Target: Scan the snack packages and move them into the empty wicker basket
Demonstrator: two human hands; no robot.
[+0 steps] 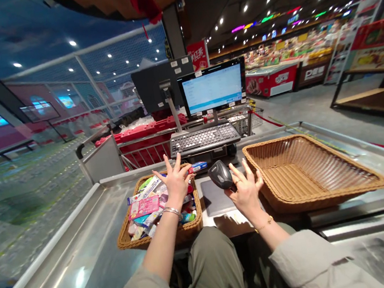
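My left hand (pixel 174 178) hovers with fingers spread over a wicker basket (pixel 126 237) full of small packaged goods; it holds nothing. A blue and red box (pixel 198 167) lies just beyond its fingertips. My right hand (pixel 244 189) is raised beside a black barcode scanner (pixel 220 174), its thumb side touching the scanner and its fingers stretched up. A grey pad (pixel 217 199) lies under the scanner on the steel counter.
A wide wicker basket (pixel 326 192) with nothing in it sits at the right. A keyboard (pixel 203 138) and a lit monitor (pixel 212 88) stand behind the scanner. Red shopping baskets (pixel 141 132) and a metal rail are behind the counter. Store shelves lie far right.
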